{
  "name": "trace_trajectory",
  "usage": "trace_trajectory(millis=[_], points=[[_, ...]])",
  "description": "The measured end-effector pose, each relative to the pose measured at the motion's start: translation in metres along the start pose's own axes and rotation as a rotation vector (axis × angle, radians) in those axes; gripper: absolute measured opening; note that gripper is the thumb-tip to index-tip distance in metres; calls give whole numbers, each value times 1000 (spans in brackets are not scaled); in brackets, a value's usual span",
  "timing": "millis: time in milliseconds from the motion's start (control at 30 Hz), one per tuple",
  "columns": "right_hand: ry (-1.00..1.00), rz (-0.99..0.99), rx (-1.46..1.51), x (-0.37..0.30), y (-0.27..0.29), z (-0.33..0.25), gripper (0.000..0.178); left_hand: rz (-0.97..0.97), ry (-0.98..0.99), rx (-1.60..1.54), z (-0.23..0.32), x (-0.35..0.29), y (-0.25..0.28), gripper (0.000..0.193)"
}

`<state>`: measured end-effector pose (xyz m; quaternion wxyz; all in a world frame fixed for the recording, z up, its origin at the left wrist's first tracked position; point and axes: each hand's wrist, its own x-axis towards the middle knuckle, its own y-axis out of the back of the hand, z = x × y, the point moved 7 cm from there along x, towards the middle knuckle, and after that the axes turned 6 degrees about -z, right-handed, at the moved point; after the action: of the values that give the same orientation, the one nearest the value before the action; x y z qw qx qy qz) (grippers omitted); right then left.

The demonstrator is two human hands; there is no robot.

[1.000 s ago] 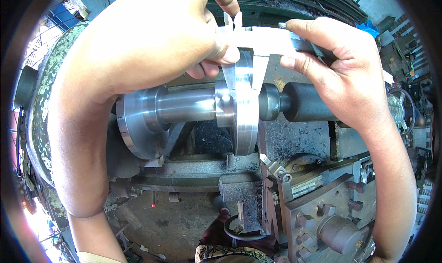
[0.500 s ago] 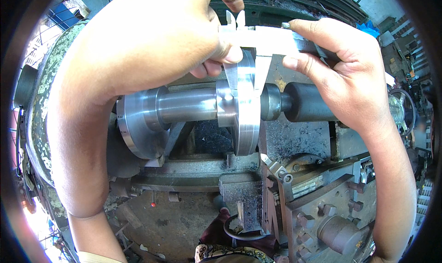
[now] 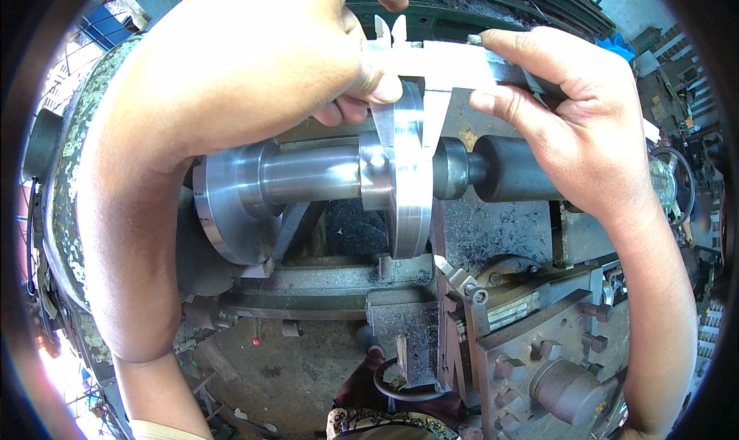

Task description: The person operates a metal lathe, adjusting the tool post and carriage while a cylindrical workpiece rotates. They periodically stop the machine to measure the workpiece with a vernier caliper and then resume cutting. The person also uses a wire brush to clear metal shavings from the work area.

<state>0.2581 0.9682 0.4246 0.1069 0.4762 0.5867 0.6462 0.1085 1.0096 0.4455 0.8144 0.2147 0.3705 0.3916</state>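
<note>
A vernier caliper (image 3: 454, 63) lies level across the top of a shiny turned steel shaft (image 3: 315, 176). Its two long jaws point down and straddle the rim of the shaft's right-hand disc (image 3: 412, 201). My left hand (image 3: 308, 47) pinches the fixed-jaw end between thumb and fingers, with one finger raised off it. My right hand (image 3: 577, 101) grips the beam and slide from the right, thumb below and forefinger on top. Glare washes out the caliper's scale. A second, wider disc (image 3: 235, 205) forms the shaft's left end, partly behind my left forearm.
A dark tailstock (image 3: 516, 169) supports the shaft's right end. Below right, a cutting tool (image 3: 462, 278) sits in the bolted tool post (image 3: 539, 355), close under the disc. A handwheel (image 3: 400, 386) is near my legs. The mottled green headstock (image 3: 69, 201) stands at left.
The view has shifted very slightly. Both hands keep their hold, and the caliper jaws stay astride the disc's rim.
</note>
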Motion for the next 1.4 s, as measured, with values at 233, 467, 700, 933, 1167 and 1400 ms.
trace_trajectory(millis=[233,467,700,933,1167,1400], points=[[17,-5,-7,1,1,-1,33,3,17,3,2,0,-1,53],[16,4,1,0,2,-2,33,-3,-17,1,-3,0,3,53],[27,12,36,0,1,-2,32,65,-60,13,7,-5,-6,53],[16,12,45,0,1,-1,32,121,-204,106,20,-12,-14,52],[14,30,44,0,2,-2,31,103,87,30,3,-2,-2,54],[4,4,31,6,12,-5,31,30,-408,-137,-9,10,-4,55]])
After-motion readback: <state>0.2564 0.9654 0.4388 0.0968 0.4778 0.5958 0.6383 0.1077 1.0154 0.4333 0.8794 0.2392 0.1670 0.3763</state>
